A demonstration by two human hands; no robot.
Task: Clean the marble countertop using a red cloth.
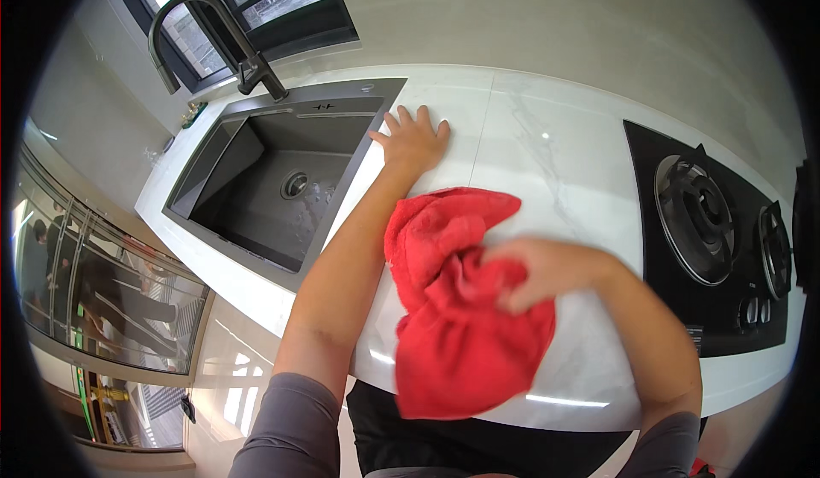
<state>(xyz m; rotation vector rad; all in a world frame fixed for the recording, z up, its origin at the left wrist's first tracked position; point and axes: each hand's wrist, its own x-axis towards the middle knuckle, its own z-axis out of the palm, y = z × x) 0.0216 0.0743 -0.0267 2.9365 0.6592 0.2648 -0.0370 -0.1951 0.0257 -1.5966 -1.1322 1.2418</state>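
A bunched red cloth (474,362) lies on the white marble-look countertop (544,138), its lower edge at the counter's front edge. My right hand (525,273), slightly blurred, grips the cloth's upper right part. My left hand (416,138) rests palm down with fingers spread on the counter, touching no cloth, close to the right rim of the dark sink. The left forearm crosses the counter beside the cloth's left edge.
At the left is a dark grey sink (295,215) with a tall gooseneck faucet (250,49) behind it. A black gas cooktop (679,311) is set in the counter at the right. Windows stand behind the faucet. People show through a glass door (115,286) at the far left.
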